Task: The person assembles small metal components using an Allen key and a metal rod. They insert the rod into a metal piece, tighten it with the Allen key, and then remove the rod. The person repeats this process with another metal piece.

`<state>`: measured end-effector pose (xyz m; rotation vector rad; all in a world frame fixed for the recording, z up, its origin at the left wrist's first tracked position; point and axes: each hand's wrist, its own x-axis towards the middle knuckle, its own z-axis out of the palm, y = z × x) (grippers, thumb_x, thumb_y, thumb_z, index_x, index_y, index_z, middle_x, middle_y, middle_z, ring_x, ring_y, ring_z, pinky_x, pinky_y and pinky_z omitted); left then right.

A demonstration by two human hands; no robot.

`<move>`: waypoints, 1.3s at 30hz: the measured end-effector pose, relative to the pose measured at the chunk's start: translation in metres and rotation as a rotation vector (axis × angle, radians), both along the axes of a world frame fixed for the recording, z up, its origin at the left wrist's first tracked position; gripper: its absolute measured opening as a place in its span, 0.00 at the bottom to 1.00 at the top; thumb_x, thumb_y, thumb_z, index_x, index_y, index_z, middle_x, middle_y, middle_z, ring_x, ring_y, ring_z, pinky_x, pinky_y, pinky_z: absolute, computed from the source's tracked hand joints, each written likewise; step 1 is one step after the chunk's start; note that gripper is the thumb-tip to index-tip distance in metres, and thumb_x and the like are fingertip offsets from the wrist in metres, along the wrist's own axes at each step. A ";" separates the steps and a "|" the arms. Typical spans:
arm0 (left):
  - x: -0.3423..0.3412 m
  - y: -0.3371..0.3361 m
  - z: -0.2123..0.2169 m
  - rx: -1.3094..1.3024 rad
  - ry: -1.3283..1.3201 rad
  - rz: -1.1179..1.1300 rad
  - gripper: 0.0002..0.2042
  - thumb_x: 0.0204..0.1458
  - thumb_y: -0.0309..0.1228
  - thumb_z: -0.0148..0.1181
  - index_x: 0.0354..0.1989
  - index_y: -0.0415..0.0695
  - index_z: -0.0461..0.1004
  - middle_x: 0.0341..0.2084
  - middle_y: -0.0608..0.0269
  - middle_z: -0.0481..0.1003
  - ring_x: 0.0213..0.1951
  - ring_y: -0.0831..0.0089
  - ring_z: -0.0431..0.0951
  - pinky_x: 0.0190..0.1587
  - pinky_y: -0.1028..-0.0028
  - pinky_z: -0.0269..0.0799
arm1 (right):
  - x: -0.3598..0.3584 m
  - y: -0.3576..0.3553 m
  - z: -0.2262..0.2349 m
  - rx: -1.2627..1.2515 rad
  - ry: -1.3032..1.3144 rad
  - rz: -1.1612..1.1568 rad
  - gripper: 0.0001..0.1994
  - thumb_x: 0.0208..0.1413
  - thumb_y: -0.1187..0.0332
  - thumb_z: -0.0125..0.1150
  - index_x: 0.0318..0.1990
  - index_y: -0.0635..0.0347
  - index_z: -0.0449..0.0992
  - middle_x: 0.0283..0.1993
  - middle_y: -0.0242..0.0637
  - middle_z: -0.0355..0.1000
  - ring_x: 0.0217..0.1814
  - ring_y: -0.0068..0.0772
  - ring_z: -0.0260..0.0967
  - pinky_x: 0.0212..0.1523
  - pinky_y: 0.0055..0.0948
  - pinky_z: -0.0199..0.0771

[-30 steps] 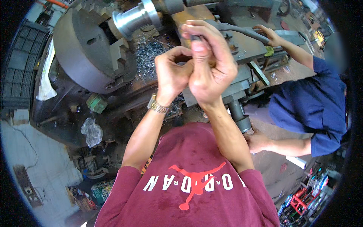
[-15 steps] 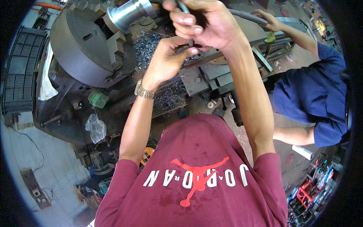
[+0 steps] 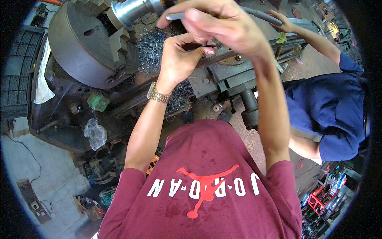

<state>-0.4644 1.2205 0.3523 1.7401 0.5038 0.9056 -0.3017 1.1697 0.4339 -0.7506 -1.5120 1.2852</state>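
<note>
The right hand (image 3: pixel 223 28) sits at the top centre of the frame, fingers curled around a thin grey metal rod (image 3: pixel 175 16) whose end juts out to the left of the knuckles. Just below it, the left hand (image 3: pixel 181 59) is raised with its fingertips pinched together against the underside of the right hand; what they pinch is too small to tell. A metal watch (image 3: pixel 158 93) circles the left wrist.

Behind both hands lies a lathe (image 3: pixel 223 75), dark and oily, with a heap of curly metal shavings (image 3: pixel 153 46) on its bed. To the upper left, the big round chuck (image 3: pixel 83 44) holds a shiny steel cylinder (image 3: pixel 133 10). A crumpled clear plastic bag (image 3: pixel 95 133) hangs at the machine's lower left, and a white rag (image 3: pixel 41 85) lies at the far left.

On the right side, another person in a blue shirt (image 3: pixel 328 103) reaches one hand (image 3: pixel 282 22) onto the machine at the upper right.
</note>
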 end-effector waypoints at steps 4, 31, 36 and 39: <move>0.005 -0.003 -0.003 -0.025 0.001 0.053 0.06 0.50 0.21 0.70 0.36 0.37 0.84 0.28 0.62 0.84 0.29 0.85 0.78 0.34 0.78 0.75 | 0.003 0.009 0.015 0.032 -0.078 0.085 0.18 0.71 0.64 0.52 0.55 0.72 0.77 0.24 0.28 0.69 0.23 0.17 0.63 0.26 0.21 0.66; 0.004 -0.009 0.001 0.032 0.025 0.119 0.07 0.55 0.15 0.61 0.40 0.31 0.83 0.34 0.60 0.84 0.35 0.82 0.79 0.40 0.78 0.77 | -0.063 0.005 -0.047 0.790 0.272 -1.009 0.09 0.63 0.75 0.61 0.48 0.69 0.79 0.45 0.40 0.74 0.46 0.28 0.72 0.48 0.26 0.74; 0.005 -0.013 -0.007 0.079 0.008 0.192 0.06 0.55 0.18 0.63 0.40 0.31 0.83 0.31 0.64 0.83 0.32 0.85 0.77 0.34 0.81 0.74 | -0.071 0.016 -0.055 0.697 0.435 -0.959 0.09 0.67 0.76 0.57 0.51 0.71 0.77 0.42 0.38 0.77 0.40 0.24 0.74 0.43 0.24 0.76; 0.004 -0.012 -0.013 -0.009 -0.040 0.200 0.05 0.55 0.18 0.64 0.38 0.32 0.83 0.29 0.65 0.82 0.30 0.84 0.77 0.33 0.81 0.74 | -0.070 0.018 -0.057 0.587 0.585 -0.762 0.11 0.70 0.70 0.55 0.50 0.70 0.77 0.39 0.37 0.78 0.37 0.23 0.74 0.39 0.21 0.74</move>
